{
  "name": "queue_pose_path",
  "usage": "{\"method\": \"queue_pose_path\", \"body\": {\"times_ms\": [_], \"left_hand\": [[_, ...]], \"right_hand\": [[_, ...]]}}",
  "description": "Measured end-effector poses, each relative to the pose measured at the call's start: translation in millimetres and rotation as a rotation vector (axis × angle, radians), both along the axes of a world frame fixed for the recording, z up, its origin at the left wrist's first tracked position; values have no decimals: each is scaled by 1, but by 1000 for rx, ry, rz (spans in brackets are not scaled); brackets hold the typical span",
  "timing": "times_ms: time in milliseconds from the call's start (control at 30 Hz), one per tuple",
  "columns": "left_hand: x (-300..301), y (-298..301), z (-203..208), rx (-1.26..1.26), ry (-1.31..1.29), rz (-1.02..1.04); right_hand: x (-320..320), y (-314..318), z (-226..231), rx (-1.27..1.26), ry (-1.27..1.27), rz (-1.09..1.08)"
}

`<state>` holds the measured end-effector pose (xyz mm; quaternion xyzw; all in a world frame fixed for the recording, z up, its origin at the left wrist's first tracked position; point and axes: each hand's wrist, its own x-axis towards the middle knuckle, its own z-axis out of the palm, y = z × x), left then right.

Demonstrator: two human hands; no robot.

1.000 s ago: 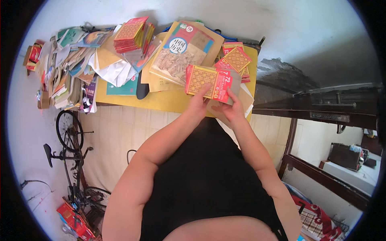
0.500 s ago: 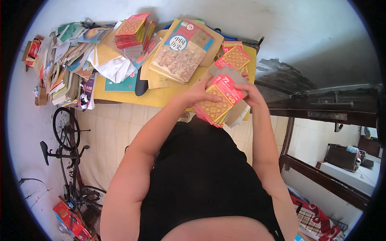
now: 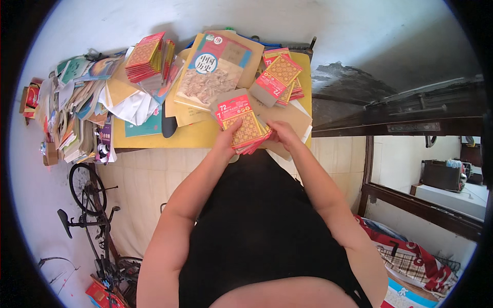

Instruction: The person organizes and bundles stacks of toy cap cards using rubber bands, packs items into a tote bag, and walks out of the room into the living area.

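Close to my body, above the near edge of the yellow table, I hold a stack of flat red and gold card packets. My left hand is closed on the stack's left side, its thumb lying on the top packet. At the lower right corner, my right hand pinches the packets' edges; its fingertips are partly hidden. The packets are slightly fanned at the bottom, and grey card shows at the upper left. Beyond my right hand, more red and gold packets lie loosely piled on the table.
A history textbook rests on brown envelopes on the yellow table. Left of it stands a tall stack of similar packets, then heaped books and papers. A bicycle leans at the left wall. A dark wooden frame is at right.
Both hands have brought the packet stack left and slightly down in view, turning it more upright. My right hand has shifted from the top right edge to the lower right corner. The view has shifted.
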<state>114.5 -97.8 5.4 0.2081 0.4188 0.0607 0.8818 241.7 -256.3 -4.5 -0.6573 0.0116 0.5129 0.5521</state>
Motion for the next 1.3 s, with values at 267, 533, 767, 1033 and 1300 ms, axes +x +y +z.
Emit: {"method": "queue_pose_path", "body": {"times_ms": [267,533,767,1033,1300], "left_hand": [[33,-1,-27,207,41,50],[47,-6,-27,69,-33,-26],[84,-35,-23,57,-122,69],[95,-23,-66,202,104,-436],[76,-37,-2,96,-117,-168]], "right_hand": [[71,17,-20,-240,-478,-309],[108,42,-70,-286,-555,-360],[188,2,-47,-279,-833,-227],[174,-4,-1,-304,-1515,-75],[59,5,12,-110,-1197,83]]}}
